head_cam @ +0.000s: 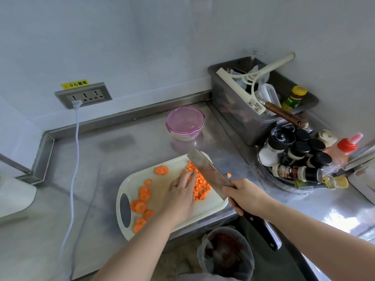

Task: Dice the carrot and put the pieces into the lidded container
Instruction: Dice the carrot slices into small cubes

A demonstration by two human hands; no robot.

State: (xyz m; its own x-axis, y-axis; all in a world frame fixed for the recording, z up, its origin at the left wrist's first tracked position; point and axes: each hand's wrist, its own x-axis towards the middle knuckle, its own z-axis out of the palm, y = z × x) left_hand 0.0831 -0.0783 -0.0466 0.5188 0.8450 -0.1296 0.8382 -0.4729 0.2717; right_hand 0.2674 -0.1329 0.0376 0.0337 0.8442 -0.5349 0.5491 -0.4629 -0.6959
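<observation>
White cord (76,159) drops from the wall socket (83,95) across bare steel counter (91,179), the widest free area, left of the cutting board (158,183). The board lies askew, its near side close to the counter's front edge. Round carrot slices (142,199) scatter over its left half. Left hand (180,193): fingers extended, tips resting on the carrot dice (199,187), a heap of small orange cubes. Lidded container (185,122), pink lid clipped on, stands behind the board, bare steel between. Cleaver (207,169) is tilted just beside the heap; one stray cube (228,175) lies off-board. Right hand (243,195) clenches the handle. Spice bottles (300,157) crowd the right.
</observation>
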